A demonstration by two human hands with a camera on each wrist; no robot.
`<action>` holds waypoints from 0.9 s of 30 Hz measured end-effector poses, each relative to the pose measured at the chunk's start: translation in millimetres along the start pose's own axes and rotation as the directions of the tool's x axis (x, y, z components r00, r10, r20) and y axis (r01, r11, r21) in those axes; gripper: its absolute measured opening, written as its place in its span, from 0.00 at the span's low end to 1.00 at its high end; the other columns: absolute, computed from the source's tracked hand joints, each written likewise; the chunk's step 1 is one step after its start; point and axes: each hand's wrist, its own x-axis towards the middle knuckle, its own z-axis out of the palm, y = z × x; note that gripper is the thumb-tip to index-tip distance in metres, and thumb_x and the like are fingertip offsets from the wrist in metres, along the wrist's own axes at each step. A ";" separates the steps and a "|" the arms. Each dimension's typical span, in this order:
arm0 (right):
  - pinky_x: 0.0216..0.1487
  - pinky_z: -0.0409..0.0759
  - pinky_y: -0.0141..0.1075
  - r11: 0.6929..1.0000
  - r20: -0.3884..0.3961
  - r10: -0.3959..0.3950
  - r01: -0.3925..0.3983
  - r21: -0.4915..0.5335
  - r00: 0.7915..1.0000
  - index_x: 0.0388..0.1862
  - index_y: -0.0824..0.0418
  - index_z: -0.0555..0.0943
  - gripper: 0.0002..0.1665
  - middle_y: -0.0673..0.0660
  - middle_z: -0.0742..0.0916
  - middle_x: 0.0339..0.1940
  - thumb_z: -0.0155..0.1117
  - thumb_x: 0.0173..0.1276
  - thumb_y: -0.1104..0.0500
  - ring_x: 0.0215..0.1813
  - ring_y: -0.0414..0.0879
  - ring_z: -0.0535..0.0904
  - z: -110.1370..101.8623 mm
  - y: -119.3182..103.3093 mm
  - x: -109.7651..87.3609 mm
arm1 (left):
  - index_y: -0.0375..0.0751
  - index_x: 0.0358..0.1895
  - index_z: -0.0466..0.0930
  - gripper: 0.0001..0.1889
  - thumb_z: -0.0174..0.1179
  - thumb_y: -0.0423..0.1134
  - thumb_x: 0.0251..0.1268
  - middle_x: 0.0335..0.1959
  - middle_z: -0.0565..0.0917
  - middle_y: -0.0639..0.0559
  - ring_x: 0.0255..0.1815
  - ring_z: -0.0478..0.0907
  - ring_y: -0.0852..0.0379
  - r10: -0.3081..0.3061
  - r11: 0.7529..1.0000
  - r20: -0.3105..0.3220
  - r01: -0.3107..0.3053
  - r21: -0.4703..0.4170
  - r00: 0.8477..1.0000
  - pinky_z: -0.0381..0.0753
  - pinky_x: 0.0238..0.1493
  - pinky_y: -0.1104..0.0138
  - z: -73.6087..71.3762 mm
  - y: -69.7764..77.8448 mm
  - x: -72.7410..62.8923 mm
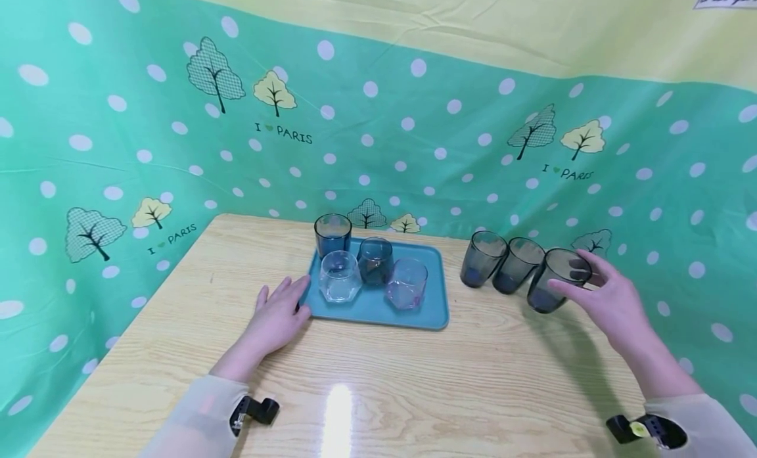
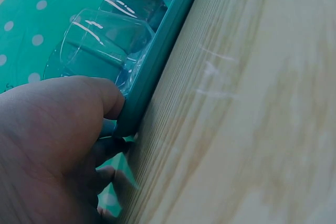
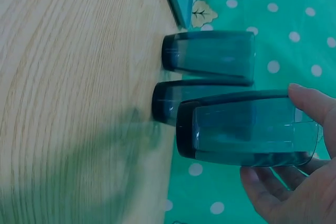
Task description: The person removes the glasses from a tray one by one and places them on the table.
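My right hand (image 1: 618, 302) grips a tall smoky-grey drinking glass (image 1: 551, 288) near its rim, thumb on the near side and fingers behind. The glass is tilted, its base off the table in the right wrist view. Close beside it stand two matching tall glasses (image 1: 517, 267) (image 3: 210, 53). My left hand (image 1: 276, 319) holds the front left corner of a blue tray (image 1: 372, 317), thumb at the rim in the left wrist view. On the tray are a clear glass (image 1: 340, 280), a pinkish glass (image 1: 407, 287), a short dark glass (image 1: 375, 264) and a taller dark glass (image 1: 332, 233).
The light wooden table (image 1: 414, 386) runs back to a green dotted curtain (image 1: 378, 116) close behind the tray and glasses. A shadow of the right hand and glass falls on the table at the right.
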 end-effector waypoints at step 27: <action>0.70 0.75 0.64 0.992 -0.058 0.122 -0.121 0.024 0.991 0.94 0.57 0.47 0.68 0.72 0.71 0.84 0.75 0.73 0.32 0.79 0.71 0.67 4.4 31.0 35.0 | 0.31 0.86 0.61 0.34 0.54 0.38 0.82 0.85 0.66 0.33 0.88 0.52 0.28 -0.003 1.000 0.001 0.003 -0.003 1.000 0.31 0.82 0.27 -1.2 2.3 -0.7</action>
